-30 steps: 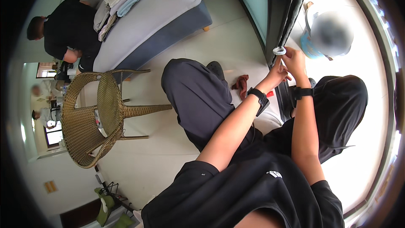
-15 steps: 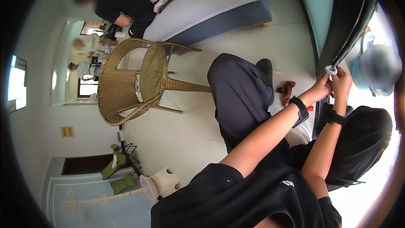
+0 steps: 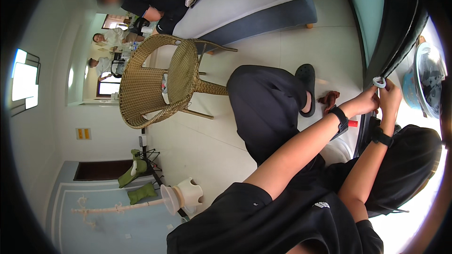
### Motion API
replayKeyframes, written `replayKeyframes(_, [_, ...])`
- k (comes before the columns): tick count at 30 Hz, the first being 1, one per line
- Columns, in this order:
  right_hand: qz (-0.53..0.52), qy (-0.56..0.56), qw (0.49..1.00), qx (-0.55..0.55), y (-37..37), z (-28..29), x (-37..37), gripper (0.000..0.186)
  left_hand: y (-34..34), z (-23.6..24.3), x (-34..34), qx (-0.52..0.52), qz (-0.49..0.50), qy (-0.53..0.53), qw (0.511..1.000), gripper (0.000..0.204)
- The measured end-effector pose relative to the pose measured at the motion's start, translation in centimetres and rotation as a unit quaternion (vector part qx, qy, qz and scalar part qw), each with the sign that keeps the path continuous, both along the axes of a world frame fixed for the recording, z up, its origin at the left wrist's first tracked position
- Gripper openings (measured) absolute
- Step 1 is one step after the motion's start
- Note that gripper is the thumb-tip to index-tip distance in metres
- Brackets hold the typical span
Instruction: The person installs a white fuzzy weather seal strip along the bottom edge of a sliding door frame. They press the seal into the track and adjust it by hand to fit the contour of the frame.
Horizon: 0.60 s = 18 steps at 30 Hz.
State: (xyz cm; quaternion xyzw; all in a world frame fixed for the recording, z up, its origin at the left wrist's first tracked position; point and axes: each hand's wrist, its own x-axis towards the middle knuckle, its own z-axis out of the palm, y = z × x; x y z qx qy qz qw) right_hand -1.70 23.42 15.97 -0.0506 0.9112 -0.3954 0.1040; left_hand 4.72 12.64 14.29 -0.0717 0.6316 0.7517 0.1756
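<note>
A fisheye camera on the wearer's head looks down past the black shirt (image 3: 282, 221), which looms close along the lower edge. The left hand (image 3: 364, 103) and right hand (image 3: 390, 96) sit farther off, right of centre. The room appears tipped sideways, stretching away leftward beyond the wicker chair (image 3: 182, 73); dark corners ring the view.

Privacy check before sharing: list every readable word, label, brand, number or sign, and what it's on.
None reads clearly.
Wearer's black T-shirt: white chest mark, too small and tilted to read.
Left sleeve: tiny white mark, too small.
Seated person's black shorts: small white mark, too small.
Orange-yellow panel on the wall: no lettering discernible.
</note>
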Motion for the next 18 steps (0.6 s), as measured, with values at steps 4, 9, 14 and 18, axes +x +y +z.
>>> replayKeyframes(4, [0.002,0.011,1.000,-0.020,0.6,-0.9,0.3,0.031,0.3,-0.3,0.6,0.050,0.040,0.007,0.998,0.054])
replayKeyframes(9, [0.012,0.034,0.996,-0.078,1.0,-2.6,-0.3,0.035,1.4,-2.8,0.8,0.084,0.022,0.050,0.995,0.070])
replayKeyframes(14, [-0.013,-0.006,0.990,-0.139,0.7,-0.8,0.9,0.037,2.5,-2.4,0.3,0.053,0.052,0.056,0.996,0.073])
replayKeyframes(18, [-0.010,-0.043,0.984,-0.170,0.6,-0.3,1.3,0.043,1.5,-2.3,0.3,0.087,0.055,0.087,0.991,0.067])
